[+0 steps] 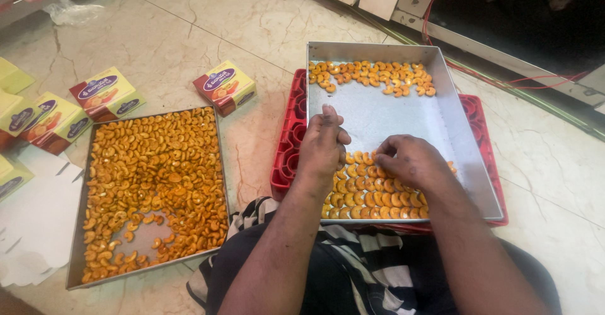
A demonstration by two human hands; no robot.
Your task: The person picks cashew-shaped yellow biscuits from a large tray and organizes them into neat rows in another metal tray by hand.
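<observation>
orange cashews (372,198), red crate (287,157) (silver tray (378,116))

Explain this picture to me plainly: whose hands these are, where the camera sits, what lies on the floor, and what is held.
There is no machine here: a person sits on a tiled floor and wears the camera on their head, looking down. Their left hand and right hand rest on neat rows of orange curved snack pieces in a metal tray, which sits on a red crate. Whether either hand grips a piece is hidden. A second tray, heaped with loose pieces, lies to the left, beside small yellow-and-red boxes.
</observation>
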